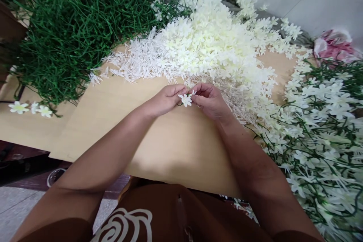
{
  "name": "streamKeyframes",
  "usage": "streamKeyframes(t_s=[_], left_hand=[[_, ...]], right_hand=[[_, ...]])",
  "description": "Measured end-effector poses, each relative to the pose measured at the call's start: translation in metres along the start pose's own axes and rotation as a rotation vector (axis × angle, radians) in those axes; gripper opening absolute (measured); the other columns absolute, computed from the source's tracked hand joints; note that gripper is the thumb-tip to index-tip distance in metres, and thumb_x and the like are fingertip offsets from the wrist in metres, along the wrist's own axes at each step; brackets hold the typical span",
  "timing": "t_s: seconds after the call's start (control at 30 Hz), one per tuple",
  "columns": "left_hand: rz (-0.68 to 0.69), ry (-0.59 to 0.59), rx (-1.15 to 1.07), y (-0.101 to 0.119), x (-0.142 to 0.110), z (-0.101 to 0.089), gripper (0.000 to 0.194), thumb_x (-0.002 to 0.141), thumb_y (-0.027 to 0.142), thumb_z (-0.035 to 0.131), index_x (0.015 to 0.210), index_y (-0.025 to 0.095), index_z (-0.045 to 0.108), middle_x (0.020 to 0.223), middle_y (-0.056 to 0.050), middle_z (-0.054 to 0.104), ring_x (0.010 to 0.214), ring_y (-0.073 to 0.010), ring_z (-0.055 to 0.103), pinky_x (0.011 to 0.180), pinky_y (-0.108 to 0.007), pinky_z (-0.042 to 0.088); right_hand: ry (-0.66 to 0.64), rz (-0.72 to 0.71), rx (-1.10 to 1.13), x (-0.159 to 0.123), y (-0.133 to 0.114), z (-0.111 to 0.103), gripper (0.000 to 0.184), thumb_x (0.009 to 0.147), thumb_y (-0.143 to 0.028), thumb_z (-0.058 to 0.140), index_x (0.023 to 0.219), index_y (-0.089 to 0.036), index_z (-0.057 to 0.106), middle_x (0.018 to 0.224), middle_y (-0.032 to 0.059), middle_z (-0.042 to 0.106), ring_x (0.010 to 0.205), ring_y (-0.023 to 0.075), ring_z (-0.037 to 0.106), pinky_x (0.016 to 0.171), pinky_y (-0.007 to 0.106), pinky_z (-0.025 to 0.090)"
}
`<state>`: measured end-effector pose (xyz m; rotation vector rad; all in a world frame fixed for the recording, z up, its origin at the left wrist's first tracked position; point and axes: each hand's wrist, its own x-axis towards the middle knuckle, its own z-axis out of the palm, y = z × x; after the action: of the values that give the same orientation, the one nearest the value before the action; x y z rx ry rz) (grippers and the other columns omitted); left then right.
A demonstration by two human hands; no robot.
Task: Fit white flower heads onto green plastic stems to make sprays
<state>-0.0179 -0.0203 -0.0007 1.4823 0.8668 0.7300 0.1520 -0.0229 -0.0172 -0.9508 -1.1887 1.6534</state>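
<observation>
My left hand [171, 99] and my right hand [210, 100] meet above the cardboard, fingertips almost touching. Both are closed in a pinch around a small white artificial flower [186, 100]. A bit of green stem shows by the left fingers; the fingertips hide the rest of it. Just beyond my hands lies a heap of cream-white artificial blossoms [210, 38]. White thin stamen pieces [136, 60] spread along the heap's near left edge.
Green plastic stems [85, 22] are piled at the back left. Finished-looking flower sprays [320, 143] fill the right side. Loose blossoms [18, 107] lie at the left on the cardboard sheet [96, 121]. A pink and white cloth [336, 47] sits by the tiled wall [312, 0].
</observation>
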Motion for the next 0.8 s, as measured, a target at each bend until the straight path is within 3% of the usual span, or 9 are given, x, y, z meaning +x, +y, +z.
streamKeyframes(t_s=[0.3, 0.6, 0.8], left_hand=[[0.007, 0.058, 0.027, -0.008, 0.002, 0.007, 0.037, 0.078, 0.042, 0.054, 0.057, 0.020, 0.033, 0.056, 0.005, 0.031, 0.055, -0.0078, 0.028, 0.051, -0.023, 0.022], [0.000, 0.057, 0.021, -0.013, 0.006, 0.006, 0.038, 0.076, 0.041, 0.057, 0.057, 0.020, 0.031, 0.055, 0.005, 0.031, 0.055, -0.0078, 0.027, 0.051, -0.023, 0.021], [0.019, 0.039, 0.096, -0.017, 0.005, 0.007, 0.033, 0.083, 0.041, 0.047, 0.060, 0.019, 0.036, 0.058, 0.004, 0.035, 0.057, -0.0090, 0.031, 0.054, -0.024, 0.025]], right_hand=[[0.212, -0.048, -0.072, -0.001, 0.008, 0.010, 0.026, 0.050, -0.025, 0.080, 0.057, -0.019, 0.056, 0.058, -0.0054, 0.061, 0.056, 0.0076, 0.054, 0.056, 0.023, 0.045], [0.219, -0.024, -0.084, 0.002, 0.009, 0.010, 0.027, 0.049, -0.025, 0.080, 0.057, -0.020, 0.055, 0.058, -0.0059, 0.061, 0.055, 0.0076, 0.055, 0.057, 0.023, 0.047], [0.249, -0.008, -0.106, 0.001, 0.008, 0.011, 0.020, 0.051, -0.023, 0.074, 0.055, -0.019, 0.054, 0.052, -0.0064, 0.059, 0.050, 0.0066, 0.052, 0.051, 0.021, 0.042]])
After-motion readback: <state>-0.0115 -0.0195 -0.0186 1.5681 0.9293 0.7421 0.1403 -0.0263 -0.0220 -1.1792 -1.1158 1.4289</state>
